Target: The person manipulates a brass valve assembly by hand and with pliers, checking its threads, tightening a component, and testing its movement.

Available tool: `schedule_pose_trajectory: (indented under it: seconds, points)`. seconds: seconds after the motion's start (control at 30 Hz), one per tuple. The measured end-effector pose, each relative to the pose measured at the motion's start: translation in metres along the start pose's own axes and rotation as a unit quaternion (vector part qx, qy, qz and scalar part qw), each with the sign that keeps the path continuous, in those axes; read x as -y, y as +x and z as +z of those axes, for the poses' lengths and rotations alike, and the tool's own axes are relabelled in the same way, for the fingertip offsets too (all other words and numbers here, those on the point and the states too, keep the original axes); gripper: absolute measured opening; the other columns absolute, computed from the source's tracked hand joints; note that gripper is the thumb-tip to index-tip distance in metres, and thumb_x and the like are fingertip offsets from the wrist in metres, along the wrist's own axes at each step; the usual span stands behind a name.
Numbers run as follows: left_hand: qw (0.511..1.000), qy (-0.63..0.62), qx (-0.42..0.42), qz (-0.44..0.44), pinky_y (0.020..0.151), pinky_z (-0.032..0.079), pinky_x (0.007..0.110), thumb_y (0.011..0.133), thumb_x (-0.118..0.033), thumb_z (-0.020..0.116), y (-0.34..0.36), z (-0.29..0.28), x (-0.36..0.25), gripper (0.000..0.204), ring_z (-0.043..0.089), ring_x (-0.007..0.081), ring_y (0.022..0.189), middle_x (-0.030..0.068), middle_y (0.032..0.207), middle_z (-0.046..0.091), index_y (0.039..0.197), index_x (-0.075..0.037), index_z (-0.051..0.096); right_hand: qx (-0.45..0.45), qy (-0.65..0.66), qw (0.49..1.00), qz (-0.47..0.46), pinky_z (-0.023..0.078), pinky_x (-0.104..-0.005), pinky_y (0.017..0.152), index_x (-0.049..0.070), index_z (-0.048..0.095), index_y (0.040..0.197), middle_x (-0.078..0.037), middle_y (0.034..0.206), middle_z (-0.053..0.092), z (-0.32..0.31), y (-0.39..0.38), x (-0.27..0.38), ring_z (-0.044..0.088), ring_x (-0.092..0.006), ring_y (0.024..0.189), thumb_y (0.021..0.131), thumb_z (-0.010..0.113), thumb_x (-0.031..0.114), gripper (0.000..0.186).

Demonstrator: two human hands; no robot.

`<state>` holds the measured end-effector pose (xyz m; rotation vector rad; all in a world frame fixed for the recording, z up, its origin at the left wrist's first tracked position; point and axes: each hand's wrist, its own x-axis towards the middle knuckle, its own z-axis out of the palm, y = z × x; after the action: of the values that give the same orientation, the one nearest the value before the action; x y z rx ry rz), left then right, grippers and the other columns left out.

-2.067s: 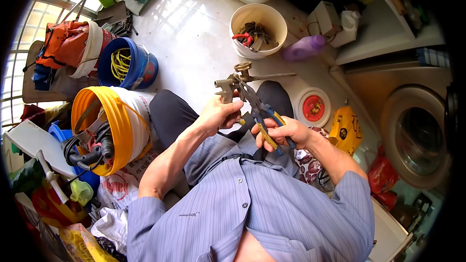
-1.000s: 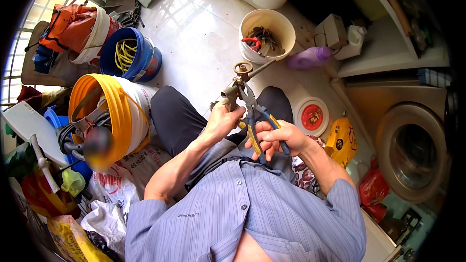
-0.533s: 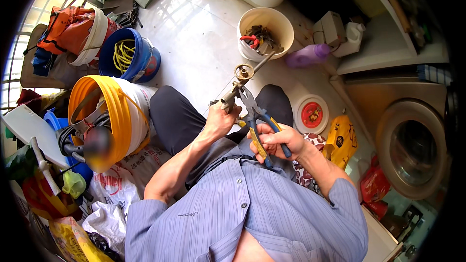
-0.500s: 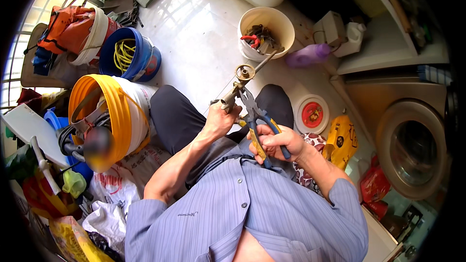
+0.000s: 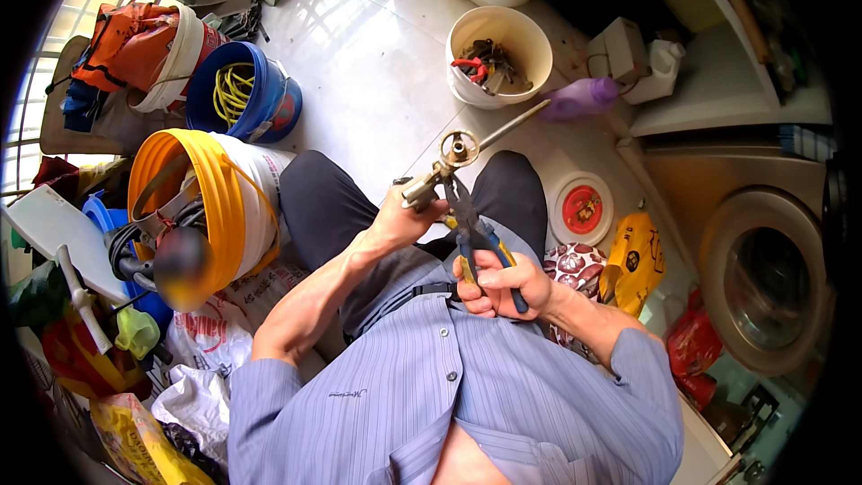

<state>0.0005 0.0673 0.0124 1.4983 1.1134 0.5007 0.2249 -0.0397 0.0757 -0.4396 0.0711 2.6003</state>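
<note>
In front of my lap, my left hand is closed around the body of a worn metal foam gun. A round threaded collar sits on the gun, and its long thin barrel points up and to the right. My right hand grips combination pliers with blue and yellow handles. The handles stand somewhat apart in my fingers. The pliers' jaws are up against the gun just below the collar; whether they clamp any part of it I cannot tell.
A white bucket of tools stands ahead, beside a purple bottle. At left are a yellow bucket with cables and a blue bucket with yellow hose. On the right are a round lid, a yellow bag and a washing machine.
The foam gun's barrel has swung further right and slightly lower. The pliers have turned a little, and their jaws sit closer under the collar. Both hands keep their holds.
</note>
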Motion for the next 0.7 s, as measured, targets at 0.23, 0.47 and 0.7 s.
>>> schedule_pose_trajectory:
  seconds: [0.23,0.47,0.7]
  points:
    - [0.999,-0.011,0.022,-0.024,0.061,0.051,0.028,0.093,-0.006,0.072,0.006,-0.005,-0.029,0.01,0.06,0.0068,0.067,0.0037,0.074,0.068,0.101,0.0,0.069,-0.039,-0.042,0.998,-0.017,0.045,-0.0324,0.069,0.006,0.049,0.128,-0.007,0.096,0.053,0.016,-0.007,0.002,0.052,-0.0164,0.081,0.096,0.062,0.018,0.036]
    - [1.0,0.01,0.007,-0.014,0.062,0.052,0.028,0.093,-0.008,0.072,0.011,-0.01,-0.029,0.008,0.062,0.0066,0.067,0.0032,0.072,0.069,0.095,-0.001,0.071,-0.014,-0.067,0.998,-0.017,0.047,-0.034,0.074,0.003,0.046,0.133,-0.01,0.099,0.057,0.014,-0.003,0.015,0.055,-0.018,0.084,0.094,0.058,0.013,0.042]
    - [0.998,-0.053,0.034,0.016,0.06,0.051,0.028,0.093,-0.011,0.072,0.014,-0.004,-0.021,0.013,0.061,0.0066,0.066,0.0049,0.071,0.068,0.09,0.001,0.068,0.024,-0.03,0.999,-0.003,0.043,-0.0329,0.076,0.007,0.043,0.137,-0.007,0.091,0.05,0.01,-0.005,0.007,0.049,-0.0167,0.083,0.094,0.062,0.02,0.048]
